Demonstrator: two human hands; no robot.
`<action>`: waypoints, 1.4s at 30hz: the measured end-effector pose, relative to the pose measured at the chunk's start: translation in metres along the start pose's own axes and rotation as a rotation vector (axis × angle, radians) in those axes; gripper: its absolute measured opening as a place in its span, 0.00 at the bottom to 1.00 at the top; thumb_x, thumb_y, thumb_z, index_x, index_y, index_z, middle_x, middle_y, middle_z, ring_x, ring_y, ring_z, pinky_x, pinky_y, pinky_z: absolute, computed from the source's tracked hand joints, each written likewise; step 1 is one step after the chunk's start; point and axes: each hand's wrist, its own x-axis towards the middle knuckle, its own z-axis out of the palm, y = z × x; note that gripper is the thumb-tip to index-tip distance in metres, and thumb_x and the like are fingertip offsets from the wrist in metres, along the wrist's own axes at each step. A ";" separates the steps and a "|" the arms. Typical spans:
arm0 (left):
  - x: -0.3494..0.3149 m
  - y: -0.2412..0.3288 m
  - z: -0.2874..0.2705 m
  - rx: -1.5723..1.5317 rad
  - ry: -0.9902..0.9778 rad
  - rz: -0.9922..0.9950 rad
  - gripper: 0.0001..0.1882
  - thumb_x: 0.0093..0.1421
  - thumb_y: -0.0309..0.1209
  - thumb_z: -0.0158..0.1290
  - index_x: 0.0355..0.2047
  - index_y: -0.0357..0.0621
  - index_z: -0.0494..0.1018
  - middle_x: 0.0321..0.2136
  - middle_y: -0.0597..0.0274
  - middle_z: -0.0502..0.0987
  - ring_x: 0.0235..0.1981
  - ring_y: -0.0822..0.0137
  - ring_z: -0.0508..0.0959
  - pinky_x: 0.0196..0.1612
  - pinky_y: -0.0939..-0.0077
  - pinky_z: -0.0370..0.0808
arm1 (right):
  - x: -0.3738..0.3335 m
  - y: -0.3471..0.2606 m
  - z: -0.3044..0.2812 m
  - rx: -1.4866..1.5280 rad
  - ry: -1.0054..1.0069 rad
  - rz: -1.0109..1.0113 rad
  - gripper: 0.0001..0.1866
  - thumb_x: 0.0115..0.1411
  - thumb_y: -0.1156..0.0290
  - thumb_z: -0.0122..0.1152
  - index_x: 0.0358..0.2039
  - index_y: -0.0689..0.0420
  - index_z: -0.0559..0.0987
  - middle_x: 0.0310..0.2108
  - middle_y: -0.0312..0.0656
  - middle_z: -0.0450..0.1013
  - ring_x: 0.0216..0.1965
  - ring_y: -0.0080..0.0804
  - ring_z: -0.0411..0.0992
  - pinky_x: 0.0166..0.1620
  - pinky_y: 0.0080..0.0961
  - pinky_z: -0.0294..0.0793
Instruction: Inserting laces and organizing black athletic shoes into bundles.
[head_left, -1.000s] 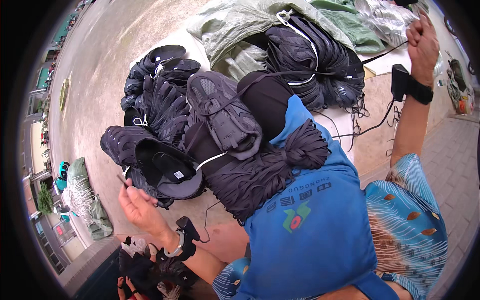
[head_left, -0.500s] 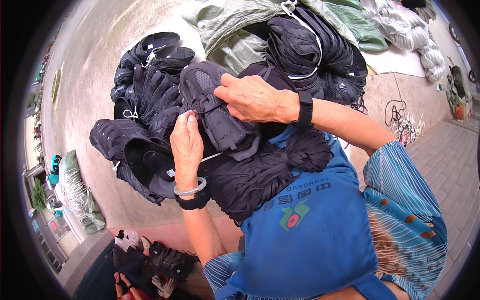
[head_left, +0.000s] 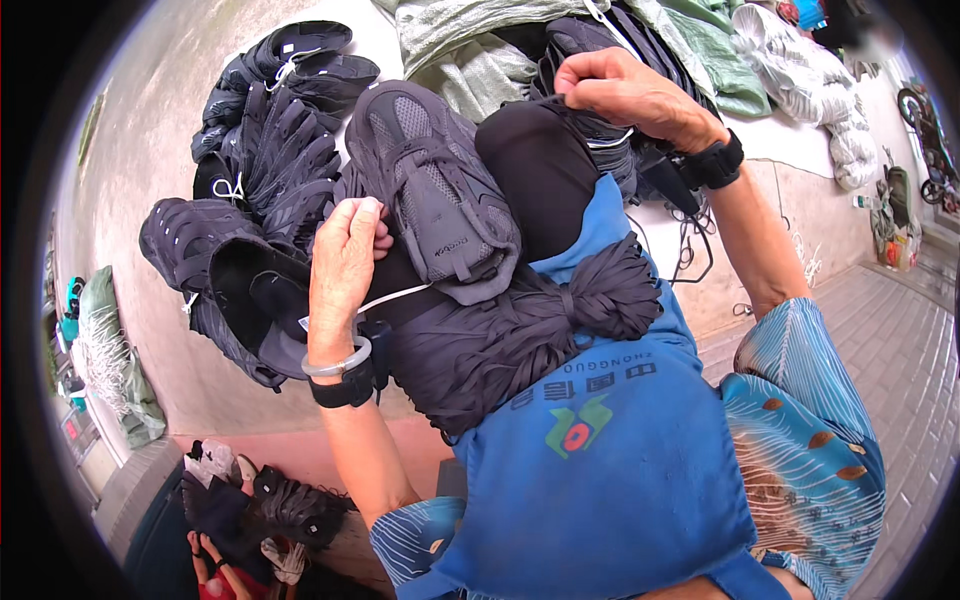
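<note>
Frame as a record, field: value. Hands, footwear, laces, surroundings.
left hand: pinched, beside the shoe; contents unclear
right hand: pinched, at the black-clad knee; contents unclear
shoe: dark grey, on lap, toe pointing away
lace bundle: dark, partly on blue apron
left side: dark shoes, clustered
far edge: pale green sack

Open over the lap shoe, crowded at its sides
Between the left hand [head_left: 345, 250] and the right hand [head_left: 640, 105], open air lay above the dark shoe [head_left: 450, 215] and the black-clad knee [head_left: 535, 165]. Leftward, the shoe pile [head_left: 260, 150] blocked any low path; a pale cord [head_left: 398, 296] crossed beside the left wrist. Bodyward lay the lace bundle [head_left: 530, 340]; the tied shoes [head_left: 578, 38] stood behind the right hand.
</note>
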 end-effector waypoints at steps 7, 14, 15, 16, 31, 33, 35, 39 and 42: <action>0.006 0.006 -0.005 0.062 -0.096 -0.074 0.20 0.65 0.43 0.46 0.33 0.35 0.74 0.23 0.64 0.73 0.24 0.74 0.74 0.29 0.81 0.72 | 0.009 0.018 0.008 -0.508 0.042 -0.205 0.14 0.52 0.64 0.55 0.30 0.63 0.78 0.22 0.45 0.73 0.25 0.33 0.70 0.32 0.28 0.70; 0.005 0.014 -0.006 0.121 -0.144 -0.146 0.19 0.63 0.43 0.49 0.32 0.37 0.74 0.22 0.66 0.73 0.23 0.75 0.74 0.28 0.81 0.72 | 0.028 0.005 0.078 -0.654 0.203 -0.596 0.12 0.50 0.67 0.59 0.34 0.59 0.78 0.31 0.50 0.70 0.36 0.47 0.73 0.39 0.39 0.73; 0.004 0.014 -0.006 0.087 -0.123 -0.153 0.17 0.63 0.42 0.50 0.32 0.37 0.74 0.21 0.66 0.73 0.23 0.75 0.73 0.28 0.81 0.72 | 0.031 0.006 0.083 -0.673 0.195 -0.627 0.08 0.51 0.70 0.58 0.31 0.59 0.77 0.31 0.49 0.70 0.35 0.47 0.73 0.38 0.40 0.73; 0.004 0.014 -0.007 0.086 -0.123 -0.154 0.17 0.63 0.42 0.50 0.32 0.37 0.74 0.21 0.66 0.73 0.23 0.75 0.73 0.28 0.81 0.72 | 0.031 0.005 0.084 -0.672 0.193 -0.627 0.08 0.51 0.70 0.58 0.31 0.59 0.77 0.31 0.49 0.70 0.35 0.47 0.73 0.38 0.40 0.73; 0.048 -0.001 -0.015 0.448 0.101 0.015 0.14 0.58 0.36 0.53 0.38 0.38 0.76 0.29 0.51 0.79 0.30 0.59 0.80 0.38 0.67 0.73 | 0.064 0.003 0.082 -0.895 0.153 -0.719 0.07 0.55 0.70 0.56 0.23 0.59 0.73 0.27 0.43 0.67 0.29 0.44 0.72 0.31 0.38 0.72; 0.040 -0.003 -0.020 0.485 0.119 0.130 0.17 0.60 0.37 0.52 0.42 0.37 0.75 0.31 0.56 0.79 0.31 0.67 0.78 0.38 0.72 0.73 | 0.059 0.007 0.079 -0.832 0.115 -0.681 0.06 0.56 0.70 0.56 0.30 0.58 0.76 0.28 0.43 0.68 0.31 0.44 0.72 0.36 0.37 0.73; 0.034 0.000 -0.019 0.346 0.251 0.154 0.15 0.64 0.35 0.48 0.43 0.36 0.75 0.31 0.58 0.79 0.32 0.71 0.77 0.40 0.77 0.73 | 0.060 0.013 0.076 -0.771 0.202 -0.707 0.07 0.57 0.71 0.55 0.34 0.58 0.75 0.28 0.44 0.68 0.31 0.44 0.72 0.36 0.37 0.73; 0.008 0.021 -0.014 0.210 0.375 0.318 0.16 0.67 0.31 0.44 0.51 0.34 0.66 0.29 0.60 0.77 0.31 0.73 0.76 0.42 0.79 0.73 | 0.054 0.006 0.064 -0.594 0.240 -0.708 0.12 0.60 0.75 0.51 0.45 0.60 0.71 0.29 0.47 0.71 0.33 0.46 0.73 0.37 0.33 0.73; -0.015 0.030 0.001 0.033 0.341 0.347 0.17 0.66 0.27 0.44 0.52 0.32 0.60 0.26 0.62 0.76 0.29 0.73 0.75 0.40 0.78 0.73 | 0.035 -0.005 0.070 -0.392 0.158 -0.576 0.13 0.60 0.76 0.51 0.46 0.61 0.69 0.29 0.48 0.73 0.34 0.47 0.73 0.37 0.31 0.72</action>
